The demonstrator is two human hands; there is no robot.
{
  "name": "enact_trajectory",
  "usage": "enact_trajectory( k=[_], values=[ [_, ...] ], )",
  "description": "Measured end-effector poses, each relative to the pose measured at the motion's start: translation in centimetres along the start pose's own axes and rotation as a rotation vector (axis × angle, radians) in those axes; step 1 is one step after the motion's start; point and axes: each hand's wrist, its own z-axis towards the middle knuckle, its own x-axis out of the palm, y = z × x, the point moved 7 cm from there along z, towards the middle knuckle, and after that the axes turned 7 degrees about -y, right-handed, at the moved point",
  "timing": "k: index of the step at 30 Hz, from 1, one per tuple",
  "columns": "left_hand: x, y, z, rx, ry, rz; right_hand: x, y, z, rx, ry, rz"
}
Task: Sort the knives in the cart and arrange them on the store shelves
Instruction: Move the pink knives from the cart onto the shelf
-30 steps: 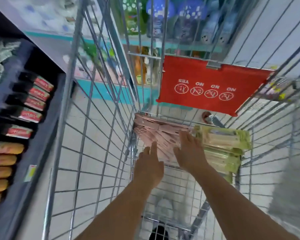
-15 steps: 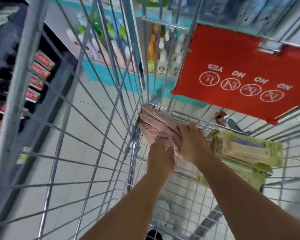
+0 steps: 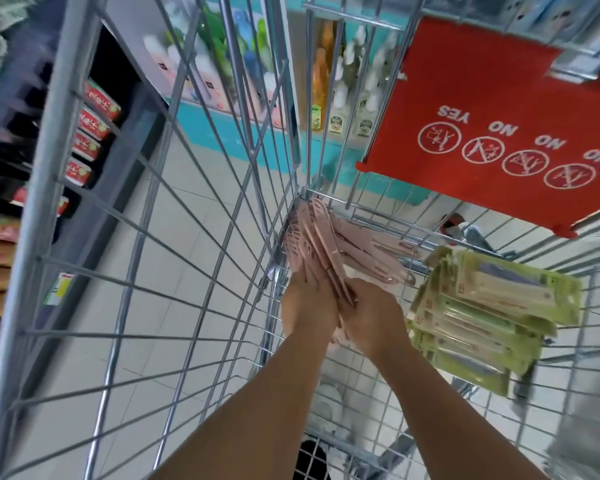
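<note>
Deep in the wire cart (image 3: pixel 201 258), a stack of pink knife packs (image 3: pixel 321 244) leans in the far left corner. My left hand (image 3: pixel 305 306) grips the stack from the left and my right hand (image 3: pixel 371 313) presses it from the right, lifting its near end up on edge. A few pink packs (image 3: pixel 385 254) still lie flat behind. To the right on the cart floor rests a pile of green knife packs (image 3: pixel 482 313), untouched.
A red child-seat flap (image 3: pixel 492 109) with YES/NO signs hangs at the cart's far end. Outside the cart, dark shelves with red boxes (image 3: pixel 94 126) stand at left, and a teal shelf base with bottles (image 3: pixel 329 91) stands ahead. Tiled floor shows below.
Both hands went from hovering open over the pink packs to closing on the stack, which has been gathered and tilted up on edge. The camera has moved closer.
</note>
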Motion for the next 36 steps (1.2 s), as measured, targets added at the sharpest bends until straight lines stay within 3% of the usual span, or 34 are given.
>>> enact_trajectory(
  k=[7,10,15,20,25,29,32,36],
  values=[
    [-0.4,-0.2,-0.2,-0.027,0.055,0.210,0.4,0.0,-0.3,0.110,0.001,0.000],
    [-0.9,-0.1,-0.6,-0.046,0.062,0.198,0.8,-0.1,-0.9,0.175,0.044,0.013],
    [-2.3,-0.3,-2.4,0.082,0.075,0.181,-0.1,0.5,-2.9,0.209,0.021,0.041],
    [-4.8,-0.9,-5.3,0.138,0.096,0.035,-2.4,2.3,-5.9,0.211,-0.082,0.059],
    [-9.3,-2.7,-9.2,0.321,0.099,-0.071,-6.7,5.6,-10.2,0.136,-0.192,-0.048],
    [-14.0,-3.4,-13.6,0.436,0.145,-0.162,-10.6,8.8,-15.3,0.159,-0.328,0.148],
    [-18.4,-4.0,-16.9,0.587,0.096,-0.187,-13.1,11.6,-19.3,0.140,-0.434,0.218],
    [-24.0,-4.1,-20.2,0.639,0.047,-0.230,-15.9,15.9,-23.9,0.064,-0.544,0.231]
  ],
)
